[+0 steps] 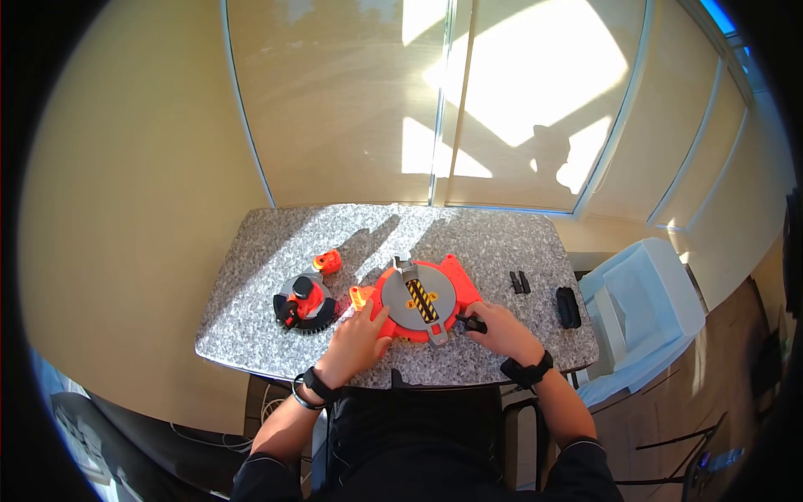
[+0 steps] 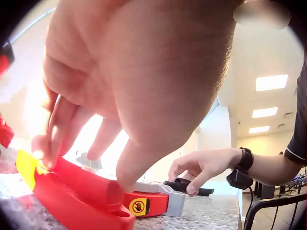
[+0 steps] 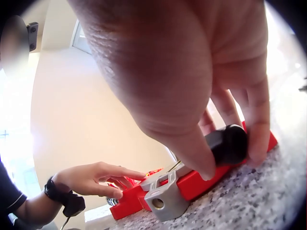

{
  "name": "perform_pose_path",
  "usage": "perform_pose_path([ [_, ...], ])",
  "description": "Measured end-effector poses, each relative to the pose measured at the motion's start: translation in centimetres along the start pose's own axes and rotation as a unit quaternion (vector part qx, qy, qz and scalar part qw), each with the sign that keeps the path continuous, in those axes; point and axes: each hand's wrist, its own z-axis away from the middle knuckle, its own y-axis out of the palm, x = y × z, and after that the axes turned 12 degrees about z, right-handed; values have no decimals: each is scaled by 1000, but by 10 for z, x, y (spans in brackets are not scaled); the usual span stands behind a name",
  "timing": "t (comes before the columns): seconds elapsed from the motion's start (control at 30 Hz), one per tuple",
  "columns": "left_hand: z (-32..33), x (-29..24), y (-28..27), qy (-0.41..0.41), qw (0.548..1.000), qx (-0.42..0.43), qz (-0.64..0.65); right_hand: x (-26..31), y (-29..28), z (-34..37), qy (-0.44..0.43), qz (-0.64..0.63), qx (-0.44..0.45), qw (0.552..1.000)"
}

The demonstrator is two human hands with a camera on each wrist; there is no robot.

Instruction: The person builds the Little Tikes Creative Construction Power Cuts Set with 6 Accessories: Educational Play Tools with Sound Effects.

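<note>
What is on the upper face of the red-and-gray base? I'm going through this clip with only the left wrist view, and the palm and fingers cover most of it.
Observer: The head view shows a black-and-yellow striped strip running across the gray disc of the red-and-gray base.
Operator: Understood. And what lies on the table past the right grip, close to the table's right edge?
Observer: In the head view, a long black case-like piece lies there; I can't tell what it is for.
</note>
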Motion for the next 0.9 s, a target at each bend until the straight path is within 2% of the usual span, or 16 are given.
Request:
perform_pose_path([
  [0.07,-3,3,-8,6,1000,-3,4,3,-1,7,0,-6,-5,1000],
  [0.13,-5,11,-14,64,998,-14,11,9,-8,12,1,-13,-10,1000],
  [0.23,-14,25,-16,76,996,4,38,17,-15,20,20,-25,11,999],
  [0.4,-25,47,-16,66,994,37,81,19,-18,25,35,-25,88,995],
  [0.57,-31,59,-14,66,989,59,115,17,-12,25,16,-33,90,995],
  [0.67,-31,61,-12,67,989,37,128,17,-10,25,7,-39,94,995],
  [0.9,-21,45,-14,42,997,-26,64,15,-8,23,12,-46,108,993],
])
